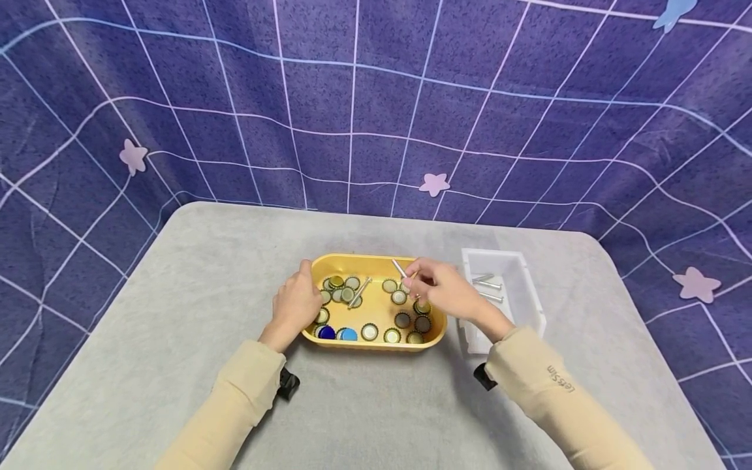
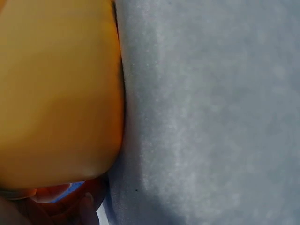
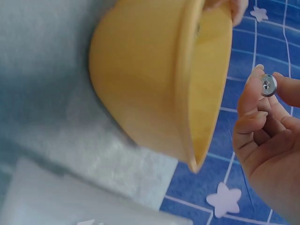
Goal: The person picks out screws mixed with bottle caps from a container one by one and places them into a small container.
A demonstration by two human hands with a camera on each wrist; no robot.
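Note:
A yellow oblong tub (image 1: 376,343) holds many bottle caps (image 1: 369,331) and a long screw (image 1: 360,293) lying among them. My left hand (image 1: 296,300) grips the tub's left end at the rim; in the left wrist view its fingers (image 2: 89,201) show past the tub's end. Over the tub's right part, my right hand (image 1: 443,290) pinches a silver screw (image 1: 399,267) between thumb and fingertips. In the right wrist view the head of this screw (image 3: 268,86) faces the camera, above the level of the rim.
Right of the tub stands a white translucent box (image 1: 531,294) with several screws (image 1: 487,282) in it, partly hidden by my right forearm. Both sit on a grey cloth-covered table (image 1: 376,405). A blue gridded curtain (image 1: 376,98) hangs behind the table.

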